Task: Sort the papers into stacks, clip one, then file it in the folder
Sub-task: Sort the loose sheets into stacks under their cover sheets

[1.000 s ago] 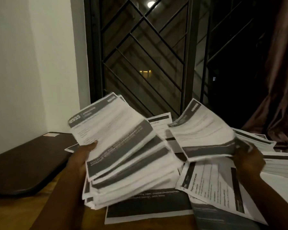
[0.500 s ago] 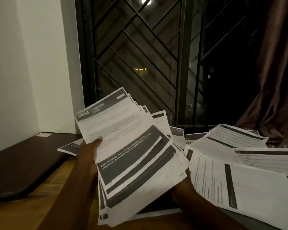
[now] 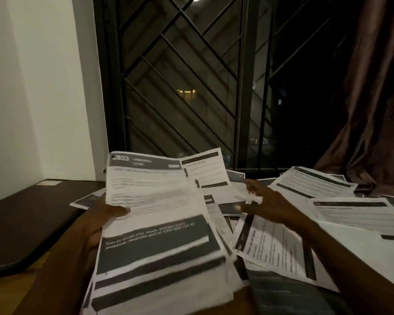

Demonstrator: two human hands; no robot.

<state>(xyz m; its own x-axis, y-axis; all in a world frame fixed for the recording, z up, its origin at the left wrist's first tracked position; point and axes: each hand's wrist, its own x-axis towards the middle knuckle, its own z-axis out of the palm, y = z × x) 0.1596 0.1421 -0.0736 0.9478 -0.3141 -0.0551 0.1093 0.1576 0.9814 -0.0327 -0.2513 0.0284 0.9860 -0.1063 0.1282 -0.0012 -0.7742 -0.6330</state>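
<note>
My left hand (image 3: pixel 100 221) grips a thick bundle of printed papers (image 3: pixel 159 223) by its left edge, thumb on the top sheet, holding it tilted above the table. The sheets are white with dark grey bands. My right hand (image 3: pixel 266 205) reaches out to the right of the bundle with fingers spread over loose sheets (image 3: pixel 216 178) lying behind it; it holds nothing. More loose papers (image 3: pixel 280 251) lie under my right forearm.
A dark brown folder (image 3: pixel 25 223) lies on the wooden table (image 3: pixel 16 292) at the left. Further loose sheets (image 3: pixel 341 201) cover the right side. A barred window (image 3: pixel 180 87) and a brown curtain (image 3: pixel 373 110) stand behind.
My right hand came out from under the bundle and now reaches forward over the loose sheets. The bundle in my left hand has squared up and turned more upright.
</note>
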